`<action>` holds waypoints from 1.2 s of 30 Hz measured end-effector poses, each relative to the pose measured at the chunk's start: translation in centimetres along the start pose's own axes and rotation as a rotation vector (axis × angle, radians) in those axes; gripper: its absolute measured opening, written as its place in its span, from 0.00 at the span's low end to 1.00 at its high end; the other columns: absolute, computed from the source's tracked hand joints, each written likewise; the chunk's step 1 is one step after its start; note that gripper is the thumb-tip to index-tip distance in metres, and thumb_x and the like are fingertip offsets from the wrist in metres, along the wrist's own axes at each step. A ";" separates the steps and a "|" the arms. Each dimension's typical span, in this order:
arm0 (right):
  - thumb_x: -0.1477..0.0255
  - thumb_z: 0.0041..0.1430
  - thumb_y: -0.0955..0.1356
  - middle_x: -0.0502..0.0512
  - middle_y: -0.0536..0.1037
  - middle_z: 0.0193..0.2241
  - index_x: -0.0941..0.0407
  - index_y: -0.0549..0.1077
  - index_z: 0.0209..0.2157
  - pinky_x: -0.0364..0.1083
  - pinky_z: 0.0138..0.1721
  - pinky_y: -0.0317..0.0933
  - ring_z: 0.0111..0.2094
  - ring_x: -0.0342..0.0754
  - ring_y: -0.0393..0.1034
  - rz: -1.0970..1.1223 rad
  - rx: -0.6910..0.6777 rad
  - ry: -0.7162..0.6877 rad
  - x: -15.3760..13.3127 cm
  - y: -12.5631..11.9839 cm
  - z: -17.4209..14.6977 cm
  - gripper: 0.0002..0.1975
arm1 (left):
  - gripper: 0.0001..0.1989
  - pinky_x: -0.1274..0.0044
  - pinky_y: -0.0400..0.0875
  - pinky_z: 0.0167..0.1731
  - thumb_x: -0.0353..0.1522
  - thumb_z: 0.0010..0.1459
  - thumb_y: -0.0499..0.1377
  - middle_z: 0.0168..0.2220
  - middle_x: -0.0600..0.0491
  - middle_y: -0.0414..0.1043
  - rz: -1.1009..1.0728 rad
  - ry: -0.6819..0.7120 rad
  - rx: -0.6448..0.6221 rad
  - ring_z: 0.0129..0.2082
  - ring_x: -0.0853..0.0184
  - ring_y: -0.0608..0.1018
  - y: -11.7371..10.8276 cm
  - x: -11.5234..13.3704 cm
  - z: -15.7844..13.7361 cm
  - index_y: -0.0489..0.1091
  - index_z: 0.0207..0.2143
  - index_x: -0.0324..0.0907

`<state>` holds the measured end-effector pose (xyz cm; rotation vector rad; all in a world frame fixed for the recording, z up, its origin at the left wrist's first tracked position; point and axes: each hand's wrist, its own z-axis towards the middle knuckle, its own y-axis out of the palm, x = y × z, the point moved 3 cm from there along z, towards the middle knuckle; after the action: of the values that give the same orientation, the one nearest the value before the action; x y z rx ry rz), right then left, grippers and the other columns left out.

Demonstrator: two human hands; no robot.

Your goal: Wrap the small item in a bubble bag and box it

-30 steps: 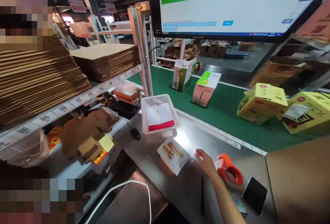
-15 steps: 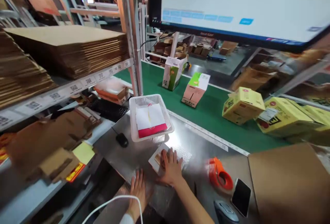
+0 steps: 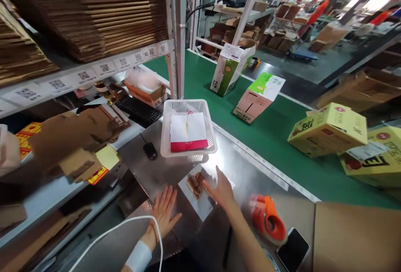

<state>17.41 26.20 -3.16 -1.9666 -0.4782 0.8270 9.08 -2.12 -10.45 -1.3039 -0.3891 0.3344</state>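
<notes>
Head view — right hand (image 3: pixel 222 188) on flat packet (image 3: pixel 196 192)

White flat packet (image 3: pixel 197 190) with brown product print. White mesh basket (image 3: pixel 188 128), white-and-red packet (image 3: pixel 189 133) inside. Orange tape dispenser (image 3: pixel 266 218). Black phone (image 3: pixel 293 249), black mouse (image 3: pixel 150 151), black keyboard (image 3: pixel 139 110). Green conveyor belt (image 3: pixel 266 134). Yellow boxes (image 3: pixel 328 130), one green-and-white box (image 3: pixel 230 69). Silvery grey surface (image 3: pixel 156 171). Brown cardboard stacks (image 3: pixel 94 17).

The left hand (image 3: pixel 164 209) lies flat, palm down, fingers (image 3: pixel 169 194) spread and pointing forward, a white band at the wrist. The right hand (image 3: pixel 221 188) reaches forward just beside it, open, fingers extended, forearm bare.
</notes>
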 end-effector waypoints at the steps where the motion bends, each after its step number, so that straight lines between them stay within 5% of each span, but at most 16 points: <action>1: 0.54 0.70 0.62 0.68 0.63 0.69 0.61 0.52 0.72 0.54 0.67 0.56 0.69 0.58 0.59 0.019 0.022 0.042 1.4 -0.8 1.2 0.38 | 0.40 0.49 0.59 0.65 0.47 0.66 0.57 0.72 0.37 0.56 -0.022 0.073 -0.015 0.70 0.42 0.63 -0.7 0.5 0.8 0.49 0.74 0.42; 5: 0.69 0.67 0.67 0.66 0.79 0.53 0.64 0.71 0.59 0.52 0.57 0.64 0.55 0.56 0.73 -0.021 0.002 0.135 4.7 -1.9 5.0 0.22 | 0.43 0.47 0.57 0.67 0.49 0.62 0.63 0.73 0.47 0.55 -0.141 0.317 -0.188 0.70 0.45 0.64 -2.2 3.1 4.4 0.46 0.74 0.59; 8: 0.73 0.63 0.71 0.59 0.81 0.45 0.60 0.77 0.45 0.51 0.51 0.67 0.48 0.52 0.74 -0.061 -0.007 0.140 4.8 -1.6 6.0 0.09 | 0.46 0.45 0.57 0.67 0.43 0.59 0.68 0.74 0.49 0.51 -0.156 0.310 -0.329 0.72 0.45 0.60 -1.5 4.7 5.6 0.47 0.73 0.60; 11: 0.75 0.64 0.70 0.57 0.80 0.43 0.59 0.78 0.38 0.50 0.49 0.67 0.47 0.51 0.74 -0.088 0.014 0.128 4.2 -1.8 5.9 0.03 | 0.41 0.45 0.58 0.68 0.28 0.64 0.60 0.75 0.54 0.49 -0.130 0.250 -0.344 0.73 0.49 0.58 -0.9 5.3 5.5 0.48 0.73 0.60; 13: 0.77 0.64 0.68 0.55 0.81 0.42 0.58 0.78 0.38 0.48 0.47 0.66 0.45 0.49 0.74 -0.081 0.009 0.078 3.6 -2.3 5.2 0.05 | 0.40 0.44 0.57 0.68 0.26 0.64 0.57 0.75 0.55 0.46 -0.140 0.225 -0.332 0.74 0.51 0.55 -1.0 5.5 5.2 0.48 0.73 0.60; 17: 0.77 0.64 0.66 0.53 0.83 0.39 0.55 0.79 0.37 0.45 0.41 0.62 0.42 0.49 0.75 -0.057 -0.028 -0.007 2.2 -2.6 2.8 0.09 | 0.38 0.40 0.53 0.69 0.40 0.65 0.61 0.76 0.52 0.45 -0.227 0.223 -0.326 0.75 0.46 0.52 -3.0 5.5 5.6 0.50 0.73 0.56; 21: 0.76 0.68 0.62 0.57 0.84 0.40 0.53 0.80 0.40 0.46 0.39 0.59 0.42 0.52 0.76 -0.064 0.000 0.012 0.9 -2.2 0.5 0.15 | 0.36 0.44 0.49 0.71 0.45 0.64 0.62 0.72 0.49 0.60 -0.322 0.164 -0.308 0.71 0.49 0.62 -5.0 4.9 9.2 0.57 0.71 0.52; 23: 0.77 0.67 0.61 0.58 0.84 0.40 0.54 0.80 0.41 0.46 0.39 0.59 0.42 0.52 0.77 -0.051 0.002 0.024 0.4 -2.1 -0.3 0.15 | 0.37 0.47 0.49 0.72 0.42 0.64 0.62 0.73 0.46 0.58 -0.321 0.166 -0.283 0.72 0.50 0.61 -5.5 4.5 12.2 0.55 0.72 0.50; 28: 0.81 0.60 0.63 0.59 0.83 0.45 0.56 0.80 0.44 0.46 0.48 0.64 0.49 0.53 0.76 0.030 0.027 -0.020 -0.1 -1.9 -1.8 0.16 | 0.56 0.48 0.40 0.73 0.42 0.51 0.73 0.76 0.42 0.45 -0.300 0.484 -0.365 0.76 0.50 0.49 -5.5 4.5 19.1 0.45 0.74 0.47; 33: 0.79 0.57 0.65 0.57 0.82 0.46 0.56 0.79 0.50 0.45 0.50 0.68 0.47 0.50 0.77 0.151 0.037 -0.063 1.1 -1.9 -1.9 0.20 | 0.50 0.50 0.49 0.71 0.49 0.36 0.78 0.57 0.41 0.77 -0.302 0.499 -0.382 0.61 0.47 0.73 -4.8 4.6 21.3 0.70 0.60 0.38; 36: 0.74 0.57 0.69 0.57 0.82 0.48 0.54 0.77 0.55 0.49 0.54 0.68 0.49 0.53 0.76 0.203 0.020 -0.123 1.8 -2.1 -1.8 0.23 | 0.44 0.52 0.52 0.71 0.53 0.36 0.76 0.51 0.45 0.79 -0.345 0.458 -0.310 0.56 0.49 0.77 -4.5 4.0 20.4 0.74 0.52 0.38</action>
<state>19.94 27.24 -1.34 -1.9755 -0.3432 1.0807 3.42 16.23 -1.34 -1.5354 -0.2739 -0.3251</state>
